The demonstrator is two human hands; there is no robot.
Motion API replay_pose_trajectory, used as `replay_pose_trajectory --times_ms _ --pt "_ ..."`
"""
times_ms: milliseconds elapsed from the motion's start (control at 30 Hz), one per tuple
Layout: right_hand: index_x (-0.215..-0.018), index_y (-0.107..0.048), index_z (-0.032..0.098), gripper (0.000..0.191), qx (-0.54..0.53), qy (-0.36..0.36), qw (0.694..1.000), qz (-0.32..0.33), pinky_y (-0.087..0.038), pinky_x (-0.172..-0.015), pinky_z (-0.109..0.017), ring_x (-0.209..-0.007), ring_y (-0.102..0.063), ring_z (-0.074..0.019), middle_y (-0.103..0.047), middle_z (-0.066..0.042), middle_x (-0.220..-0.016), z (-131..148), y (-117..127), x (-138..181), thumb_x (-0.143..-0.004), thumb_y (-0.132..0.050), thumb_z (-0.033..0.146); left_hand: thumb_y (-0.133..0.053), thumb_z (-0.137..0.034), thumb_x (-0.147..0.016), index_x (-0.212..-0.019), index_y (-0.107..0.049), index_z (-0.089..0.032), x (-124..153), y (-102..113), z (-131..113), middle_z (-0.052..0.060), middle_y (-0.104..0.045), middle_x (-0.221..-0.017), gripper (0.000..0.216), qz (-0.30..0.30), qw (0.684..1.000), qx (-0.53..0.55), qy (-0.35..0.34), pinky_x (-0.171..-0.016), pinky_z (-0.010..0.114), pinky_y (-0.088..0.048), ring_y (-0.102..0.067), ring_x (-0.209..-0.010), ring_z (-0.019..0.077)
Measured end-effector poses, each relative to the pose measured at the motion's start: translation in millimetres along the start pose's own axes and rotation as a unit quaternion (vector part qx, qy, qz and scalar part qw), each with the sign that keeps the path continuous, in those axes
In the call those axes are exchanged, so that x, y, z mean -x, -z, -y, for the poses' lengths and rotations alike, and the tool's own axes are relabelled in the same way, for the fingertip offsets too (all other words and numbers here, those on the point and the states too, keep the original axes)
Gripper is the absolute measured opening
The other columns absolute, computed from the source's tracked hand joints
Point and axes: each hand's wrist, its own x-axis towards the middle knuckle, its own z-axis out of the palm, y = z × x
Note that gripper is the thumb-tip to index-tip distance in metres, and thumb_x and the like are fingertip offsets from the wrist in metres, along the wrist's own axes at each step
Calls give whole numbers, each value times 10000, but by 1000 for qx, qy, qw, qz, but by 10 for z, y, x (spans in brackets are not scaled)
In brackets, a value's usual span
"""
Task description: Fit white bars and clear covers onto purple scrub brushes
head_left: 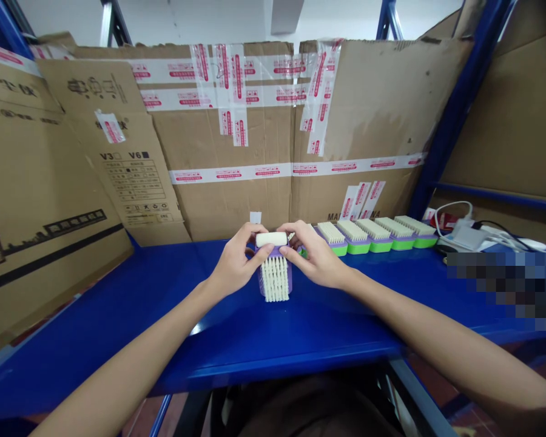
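In the middle of the blue table, a purple scrub brush [275, 278] with pale bristles is tilted so that its bristles face me. A white rounded block [272, 239] lies across its upper end. My left hand [242, 258] closes on the left side of the brush and block, its thumb on the block's lower edge. From the right, my right hand [313, 255] grips the same pair, thumb pressed near the block's right end. The fingertips behind are partly hidden. To the right of my right hand stands a row of several green and purple brushes [358, 237], bristles up.
Taped cardboard sheets [236, 139] wall the back of the blue table [200, 346], and a printed carton [54, 164] stands at the left. White cables and a white device [466, 233] lie at the right. A blue post [455, 109] rises there.
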Motion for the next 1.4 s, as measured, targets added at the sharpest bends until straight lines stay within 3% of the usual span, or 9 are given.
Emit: replay_pose_trajectory --times_ms 167,300,367,733,900,1100,1167,1267,1400 --pt "-1252 -575 243 244 9 -8 1000 29 -530 -840 -426 -942 -613 -242 -639 -73 -1082 -44 -16 -12 -1128 -525 447 -568 -481 -1094 -1079 -625 -200 -14 10 -7 47 -672 -990 287 37 999 -19 16 -694 280 -556 -655 -849 173" --pt "-1400 -498 252 341 0 -25 999 25 -545 -874 -434 -949 -627 -232 -644 -96 -1214 -47 -24 13 -1129 -530 455 -594 -446 -1087 -1306 -548 -243 14 -13 38 67 -702 -1161 302 17 1000 3 6 -745 281 -583 -705 -948 177" --pt "-1463 -441 260 392 3 -24 1000 17 -554 -890 -432 -934 -629 -220 -623 -106 -1282 -33 -20 25 -1127 -539 436 -608 -411 -1082 -1330 -532 -264 27 -18 49 63 -698 -1209 298 5 1000 1 -7 -770 283 -593 -712 -977 173" --pt "-1293 -536 219 285 39 -21 998 40 -544 -806 -374 -858 -650 -205 -658 -76 -1095 -21 52 -12 -1112 -560 438 -580 -452 -1082 -1147 -614 -205 7 11 -17 6 -695 -956 257 27 999 -21 20 -688 249 -549 -661 -778 133" --pt "-1306 -562 225 289 74 -10 996 54 -524 -827 -374 -899 -665 -213 -692 -87 -1138 -30 185 -39 -1124 -540 448 -564 -477 -1080 -1137 -603 -200 1 17 -26 3 -687 -925 285 36 998 -18 40 -664 249 -536 -647 -742 132" --pt "-1009 -579 217 297 157 -87 983 26 -425 -724 -329 -784 -634 -200 -686 -37 -863 -116 205 -71 -1167 -382 373 -541 -529 -1084 -1030 -588 -192 -3 24 -23 3 -660 -866 345 51 997 -15 64 -647 253 -504 -620 -722 134" --pt "-961 -570 213 274 210 -112 970 55 -405 -721 -329 -792 -634 -205 -694 -48 -866 -153 171 -74 -1153 -417 334 -533 -547 -1082 -962 -560 -195 -4 26 -26 -7 -629 -813 373 54 996 -18 68 -617 251 -469 -586 -682 128" --pt "-967 -597 197 194 266 -149 940 152 -400 -717 -334 -848 -670 -227 -751 -94 -982 -194 115 -57 -1110 -512 295 -529 -571 -1073 -925 -535 -200 -6 32 -37 -18 -604 -761 400 59 995 -24 76 -587 257 -428 -549 -635 124" --pt "-1017 -652 173 91 275 -155 920 233 -426 -714 -341 -889 -718 -256 -786 -124 -1040 -219 69 -13 -1042 -622 255 -514 -566 -1078 -930 -535 -202 -12 42 -41 -17 -617 -760 394 64 995 -34 73 -598 267 -411 -554 -634 128"
